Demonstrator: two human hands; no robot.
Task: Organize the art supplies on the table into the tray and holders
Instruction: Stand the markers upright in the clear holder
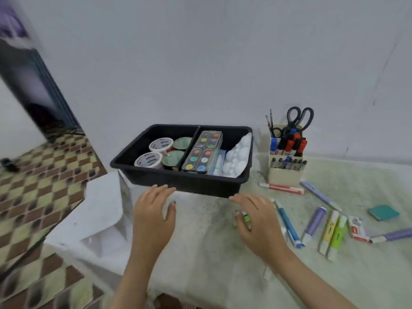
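The left hand (153,210) is spread wide, with its fingertips right at the near wall of the black tray (189,186). The tray sits on the worktop (200,253) and has paint pots (161,144) and a paint box (202,150) inside. The right hand (256,219) is spread too, over a small green thing (244,216). Further right stands a pen holder (285,175), with loose markers (314,224) lying near it.
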